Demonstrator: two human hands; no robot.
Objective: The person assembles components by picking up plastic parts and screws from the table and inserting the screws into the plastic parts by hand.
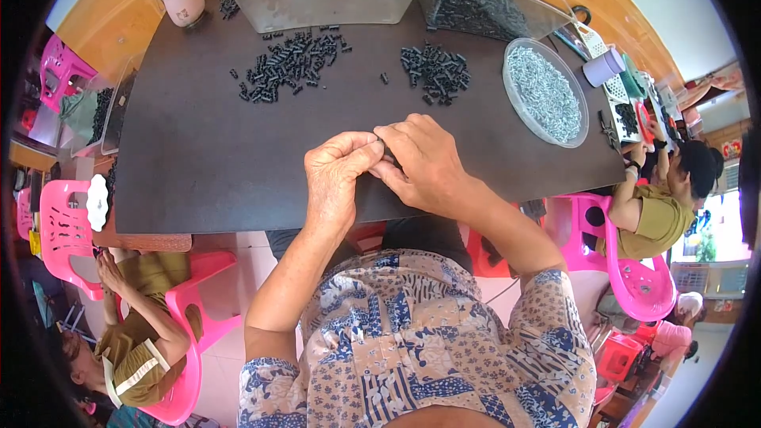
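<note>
My left hand (341, 170) and my right hand (428, 162) meet over the near part of the dark table (214, 166). Both are closed, thumbs and fingertips pinched together around something small. The fingers hide most of it; only a dark bit shows between them. Beyond my hands lie two heaps of short black cylindrical parts, a wider left heap (289, 66) and a tighter right heap (436, 73). One loose black part (384, 78) rests between the heaps. To the right stands a round clear tub (568, 145) full of small silvery metal pieces (543, 91).
A translucent bin (325, 0) stands at the back, beside another bin (507, 28) holding many black parts. A pale pink flask (181, 1) is far left, a purple cup (604, 67) far right. People sit at the left (143, 325) and right (662, 218) on pink chairs.
</note>
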